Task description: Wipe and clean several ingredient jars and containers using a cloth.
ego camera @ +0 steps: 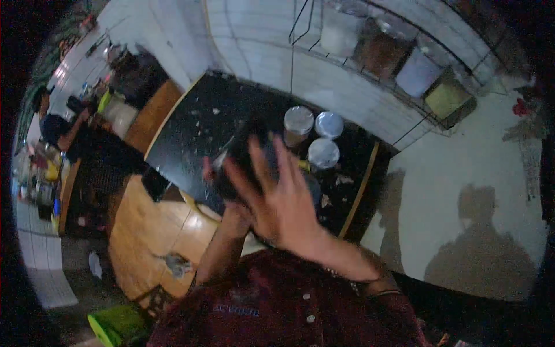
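My right hand [282,199] is raised with its fingers spread in front of a dark, blurred object [253,145]. My left hand [236,214] lies partly behind the right one. One of its fingertips shows at the object's left edge, so it appears to hold the object from below. What the object is cannot be made out. Both hands are above a black countertop [204,112] with a pale edge strip. Pale scraps lie scattered on that top. Just past my right fingertips stand a jar with a shiny lid [299,119] and two more round lidded containers [323,153].
A wire wall shelf [407,102] at upper right holds several containers, among them a brown-filled one [381,52]. At left, a person in dark clothes [95,145] is near a cluttered counter. A green bin [119,323] stands at lower left, by a tan tiled surface [147,234].
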Available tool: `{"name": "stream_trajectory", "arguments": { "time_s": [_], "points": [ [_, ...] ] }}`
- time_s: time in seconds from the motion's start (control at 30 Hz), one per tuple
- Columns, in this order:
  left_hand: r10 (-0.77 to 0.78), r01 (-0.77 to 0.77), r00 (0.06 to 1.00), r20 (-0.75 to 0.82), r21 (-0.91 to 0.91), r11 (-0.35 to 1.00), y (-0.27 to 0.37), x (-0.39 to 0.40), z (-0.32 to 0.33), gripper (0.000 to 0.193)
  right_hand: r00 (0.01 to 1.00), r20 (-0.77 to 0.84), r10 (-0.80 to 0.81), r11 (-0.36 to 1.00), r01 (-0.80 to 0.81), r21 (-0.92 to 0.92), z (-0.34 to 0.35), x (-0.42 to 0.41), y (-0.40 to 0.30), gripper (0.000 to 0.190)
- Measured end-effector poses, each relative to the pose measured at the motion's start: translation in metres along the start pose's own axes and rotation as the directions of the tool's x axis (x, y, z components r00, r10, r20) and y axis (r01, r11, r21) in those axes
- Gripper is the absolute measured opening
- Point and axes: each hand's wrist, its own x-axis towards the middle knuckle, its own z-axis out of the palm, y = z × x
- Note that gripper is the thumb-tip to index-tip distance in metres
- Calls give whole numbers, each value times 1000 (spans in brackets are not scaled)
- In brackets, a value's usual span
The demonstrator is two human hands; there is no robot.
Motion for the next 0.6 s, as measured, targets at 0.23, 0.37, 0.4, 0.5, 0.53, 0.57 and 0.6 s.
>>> {"name": "stream_trajectory", "arguments": {
  "time_s": [0.23, 0.37, 0.4, 0.5, 0.53, 0.57, 0.6],
  "points": [
    [258, -188, 962, -93, 461, 867, -5, 4, 42, 79, 961, -6, 276, 554, -154, 818, -22, 20, 32, 54],
    [171, -177, 982, 77, 74, 981, -31, 5, 72, 90, 782, 212, 586, -489, 132, 862, 27, -12, 44, 59],
    [190, -198, 977, 96, 81, 977, -31, 7, 68, 90, 799, 202, 567, -495, 134, 858, 44, -14, 30, 59],
    [195, -198, 980, 42, 315, 928, -51, 18, 43, 90, 844, -273, 461, -791, 531, 306, 43, -21, 11, 70],
    [231, -260, 966, 118, 417, 871, -52, 23, 32, 95, 847, -25, 532, -750, 484, 451, 28, -20, 6, 70],
    [256, -321, 947, 196, 507, 800, -52, 27, 21, 100, 772, 212, 599, -714, 395, 578, 18, -20, 5, 71],
    [251, -317, 948, 197, 508, 801, -53, 28, 13, 100, 770, 210, 603, -712, 399, 578, 11, -22, 10, 71]
  ]
}}
